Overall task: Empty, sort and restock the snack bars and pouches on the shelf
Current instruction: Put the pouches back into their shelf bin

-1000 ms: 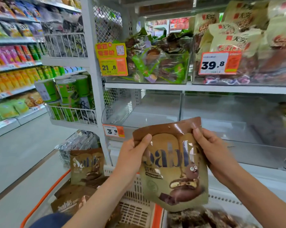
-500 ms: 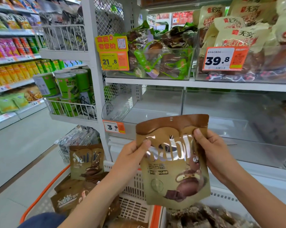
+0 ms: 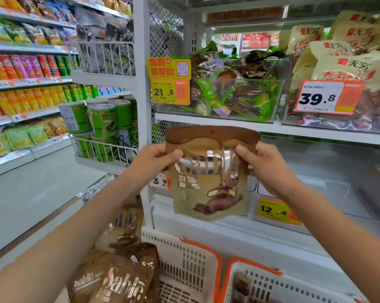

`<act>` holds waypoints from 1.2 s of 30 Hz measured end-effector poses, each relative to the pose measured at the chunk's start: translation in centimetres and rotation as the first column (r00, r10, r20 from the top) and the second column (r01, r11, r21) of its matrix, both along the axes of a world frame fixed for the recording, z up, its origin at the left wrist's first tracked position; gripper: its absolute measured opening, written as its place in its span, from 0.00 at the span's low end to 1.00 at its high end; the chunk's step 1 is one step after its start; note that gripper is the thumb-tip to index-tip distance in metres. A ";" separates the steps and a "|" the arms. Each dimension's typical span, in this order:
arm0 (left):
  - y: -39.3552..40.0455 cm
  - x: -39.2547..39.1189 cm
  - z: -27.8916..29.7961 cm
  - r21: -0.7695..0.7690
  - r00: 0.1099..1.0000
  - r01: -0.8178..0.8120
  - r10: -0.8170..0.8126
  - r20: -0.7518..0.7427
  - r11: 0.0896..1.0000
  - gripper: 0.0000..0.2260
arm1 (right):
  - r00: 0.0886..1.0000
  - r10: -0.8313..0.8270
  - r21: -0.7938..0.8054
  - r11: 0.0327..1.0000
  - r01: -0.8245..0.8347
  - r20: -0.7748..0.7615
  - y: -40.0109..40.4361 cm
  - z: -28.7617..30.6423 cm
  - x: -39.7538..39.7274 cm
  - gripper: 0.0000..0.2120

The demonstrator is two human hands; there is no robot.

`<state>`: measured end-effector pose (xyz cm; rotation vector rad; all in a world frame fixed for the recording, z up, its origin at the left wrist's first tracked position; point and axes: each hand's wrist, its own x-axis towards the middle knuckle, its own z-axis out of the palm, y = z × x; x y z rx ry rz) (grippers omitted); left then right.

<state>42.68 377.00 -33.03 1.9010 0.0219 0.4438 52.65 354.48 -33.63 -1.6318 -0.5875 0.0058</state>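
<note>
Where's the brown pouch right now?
Centre of the head view: brown pouch held upright by left hand and right hand, below the green-wrapped snacks bin.

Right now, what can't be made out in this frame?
Head view only:
- 3.9 price tag: partly hidden by the left hand.
- Pouch lettering: washed out by glare.
- 12.4 price tag: small print too blurred.
- Right basket: contents cut off by the bottom edge.

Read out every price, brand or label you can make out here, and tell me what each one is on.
"21.8": yellow-orange tag on the clear bin.
"39.8": white-orange tag.
"12.4": yellow tag on the lower shelf edge.
"Sable": brown pouches in the basket.
Held pouch: lettering lost to glare.
</note>
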 end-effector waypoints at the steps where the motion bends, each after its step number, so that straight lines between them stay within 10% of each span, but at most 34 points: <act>1: 1.3 0.8 0.8 0.074 1.000 0.012 -0.012 0.001 0.997 0.06 | 0.997 -0.019 -0.003 1.000 0.019 0.079 0.8 1.1 1.0 0.11; 11: 6.5 10.2 -0.4 0.260 0.960 -0.272 0.241 0.146 0.927 0.26 | 0.951 -0.080 0.015 0.997 0.079 0.300 6.8 -1.5 8.4 0.15; 17: 9.3 16.6 -3.8 0.066 0.956 -0.272 0.261 0.136 0.960 0.14 | 0.943 -0.088 -0.071 0.991 0.117 0.320 10.2 -3.3 12.4 0.16; 25: 10.0 23.9 -6.3 0.348 0.931 -0.364 0.349 0.106 0.864 0.10 | 0.939 -0.320 -0.300 0.890 0.343 0.124 11.8 -5.5 21.1 0.19; 29: 9.3 26.1 -6.8 0.481 0.864 -0.478 0.491 0.110 0.735 0.11 | 0.960 -0.279 -0.202 0.939 0.277 0.021 13.5 -7.0 23.3 0.15; 36: 9.8 27.9 -10.0 0.445 0.881 -0.434 0.473 0.027 0.783 0.08 | 0.910 -0.379 0.001 0.923 0.385 -0.168 14.5 -11.0 23.6 0.07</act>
